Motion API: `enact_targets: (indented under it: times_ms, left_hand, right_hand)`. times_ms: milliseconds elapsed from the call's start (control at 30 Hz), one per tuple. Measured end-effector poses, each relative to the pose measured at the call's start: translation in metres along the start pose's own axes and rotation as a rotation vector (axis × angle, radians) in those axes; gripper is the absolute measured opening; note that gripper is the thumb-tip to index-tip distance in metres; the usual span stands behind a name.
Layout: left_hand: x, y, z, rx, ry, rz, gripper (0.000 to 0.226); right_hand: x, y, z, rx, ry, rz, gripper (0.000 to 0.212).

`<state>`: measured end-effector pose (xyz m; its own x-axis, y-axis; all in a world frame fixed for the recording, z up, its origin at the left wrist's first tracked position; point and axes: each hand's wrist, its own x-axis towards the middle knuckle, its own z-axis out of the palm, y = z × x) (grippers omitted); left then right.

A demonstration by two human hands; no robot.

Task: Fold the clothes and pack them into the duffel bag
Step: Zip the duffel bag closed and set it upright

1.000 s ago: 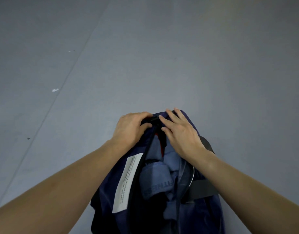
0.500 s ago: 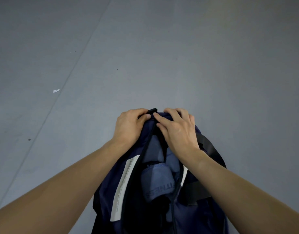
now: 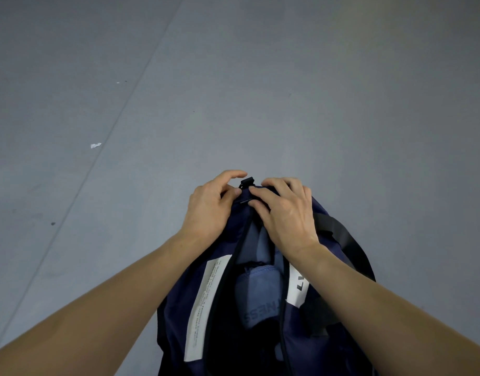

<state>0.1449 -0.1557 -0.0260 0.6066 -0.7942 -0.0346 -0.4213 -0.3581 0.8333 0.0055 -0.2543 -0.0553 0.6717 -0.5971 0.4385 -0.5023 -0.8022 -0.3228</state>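
Left hand (image 3: 209,210), right hand (image 3: 285,215): fingers (image 3: 266,195) curled, gripping duffel bag (image 3: 176,321) far end; blue clothes (image 3: 257,294) inside

Dim, even, cool light; soft shadows; wide-angle stretch toward the edges; focus perhaps slightly soft throughout.

We see 2 bare arms, L forearm (image 3: 111,308) & R forearm (image 3: 382,308) uncovered to frame edge, L hand (image 3: 209,210) & R hand (image 3: 287,215) bare, short nails, tendons ridged on R hand.
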Motion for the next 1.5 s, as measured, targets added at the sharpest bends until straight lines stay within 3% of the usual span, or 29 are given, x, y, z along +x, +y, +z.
enact_targets:
  times_ms: [200,333,467,633,933,1067,1167,1333,1500]
  left_hand:
    - [-0.003,0.001,-0.003,0.053,-0.026,0.082,0.037]
    - [-0.001,0.0,-0.005,0.222,-0.032,0.23,0.044]
    - [0.002,-0.003,-0.001,0.3,-0.046,0.335,0.033]
    - [0.014,-0.012,0.007,0.369,0.04,0.485,0.034]
    - [0.03,-0.019,0.002,0.433,0.204,0.282,0.034]
    - [0.024,-0.021,0.002,0.404,0.18,0.162,0.039]
    - [-0.002,-0.01,0.002,0.492,0.113,0.254,0.044]
    - [-0.07,0.0,-0.007,0.675,-0.156,0.613,0.06]
    - [-0.084,-0.003,-0.006,0.684,-0.132,0.614,0.038]
  right_hand:
    - [0.003,-0.002,-0.007,0.012,0.019,-0.048,0.012]
    - [0.002,-0.007,-0.017,0.032,0.003,-0.025,0.007]
    - [-0.003,0.002,-0.029,0.011,0.007,-0.018,0.007]
    - [-0.008,0.006,-0.039,-0.043,0.008,-0.087,0.007]
    - [-0.03,-0.014,-0.066,-0.008,-0.192,-0.241,0.021]
    - [-0.056,-0.023,-0.091,-0.041,-0.264,-0.453,0.008]
    - [-0.062,-0.014,-0.106,0.022,-0.22,-0.357,0.011]
    - [-0.059,-0.013,-0.1,0.262,-0.275,-0.023,0.011]
    - [-0.082,-0.023,-0.105,0.484,-0.414,0.312,0.011]
